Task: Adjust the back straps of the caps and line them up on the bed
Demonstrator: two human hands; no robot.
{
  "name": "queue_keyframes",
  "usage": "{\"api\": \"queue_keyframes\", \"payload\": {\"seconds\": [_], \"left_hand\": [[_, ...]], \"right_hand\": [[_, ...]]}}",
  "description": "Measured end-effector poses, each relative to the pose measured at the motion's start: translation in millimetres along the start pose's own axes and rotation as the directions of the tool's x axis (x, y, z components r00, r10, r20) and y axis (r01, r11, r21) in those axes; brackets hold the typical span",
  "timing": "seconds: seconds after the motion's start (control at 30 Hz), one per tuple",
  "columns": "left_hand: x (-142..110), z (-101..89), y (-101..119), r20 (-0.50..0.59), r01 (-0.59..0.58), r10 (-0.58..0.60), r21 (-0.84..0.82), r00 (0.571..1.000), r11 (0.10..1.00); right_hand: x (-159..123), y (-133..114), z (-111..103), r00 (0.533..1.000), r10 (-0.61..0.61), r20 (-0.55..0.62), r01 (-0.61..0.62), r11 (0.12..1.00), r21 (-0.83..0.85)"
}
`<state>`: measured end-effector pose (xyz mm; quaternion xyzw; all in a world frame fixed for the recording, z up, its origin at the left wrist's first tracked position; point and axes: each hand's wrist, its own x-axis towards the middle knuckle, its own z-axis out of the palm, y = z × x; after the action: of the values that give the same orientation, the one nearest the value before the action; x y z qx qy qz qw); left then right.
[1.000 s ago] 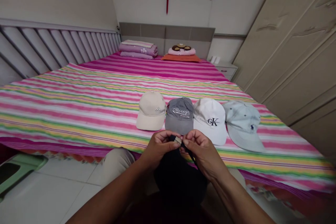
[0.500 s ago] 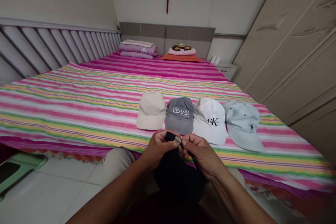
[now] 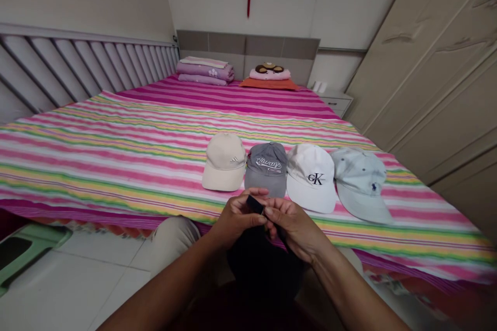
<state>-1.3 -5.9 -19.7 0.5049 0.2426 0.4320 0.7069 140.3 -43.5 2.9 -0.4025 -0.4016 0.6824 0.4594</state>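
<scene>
A black cap (image 3: 264, 269) hangs over my lap with its back strap upward. My left hand (image 3: 239, 220) pinches the dark strap (image 3: 254, 204) near its buckle. From the other side my right hand (image 3: 289, 225) is closed on the strap at the buckle, its fingertips almost touching those of the left. The buckle is mostly covered by fingers. Beyond my hands a row of caps lies on the bed: a beige cap (image 3: 224, 163), a grey cap (image 3: 266, 168), a white cap (image 3: 311, 178) and a pale blue cap (image 3: 363, 186), brims toward me.
The bed has a striped sheet (image 3: 116, 160). Folded purple bedding (image 3: 204, 71) and a pink-and-orange pile (image 3: 269, 78) rest by the headboard (image 3: 279, 49). A green stool (image 3: 34, 248) stands on the floor at left, a wardrobe (image 3: 438, 77) at right.
My right fingers have shifted slightly left over the buckle, covering more of it. The fingers of my left hand have lifted and straightened a little. The row of caps stays put.
</scene>
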Motion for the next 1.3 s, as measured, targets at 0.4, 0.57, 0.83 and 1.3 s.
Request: {"api": "queue_keyframes", "payload": {"seconds": [0.4,0.57,0.83,1.3], "left_hand": [[3.3,-11.4,12.0,0.111,0.152,-0.164,0.109,0.980,0.982],[8.2,-14.4,15.7,0.072,0.281,-0.322,0.332,0.944,0.900],[6.1,-14.1,17.0,0.028,0.282,-0.284,0.064,0.958,0.957],[5.8,-16.4,17.1,0.000,0.287,-0.287,0.006,0.958,0.958]], "right_hand": [[2.7,-2.8,-6.1,0.999,0.037,-0.011,-0.038,0.987,-0.158],[3.3,-13.7,-5.6,0.993,0.085,0.082,-0.058,0.956,-0.287],[1.8,-10.6,-30.2,0.964,0.139,0.226,-0.075,0.960,-0.271],[-6.8,-8.3,-45.2,0.970,0.158,0.186,-0.115,0.968,-0.223]]}}
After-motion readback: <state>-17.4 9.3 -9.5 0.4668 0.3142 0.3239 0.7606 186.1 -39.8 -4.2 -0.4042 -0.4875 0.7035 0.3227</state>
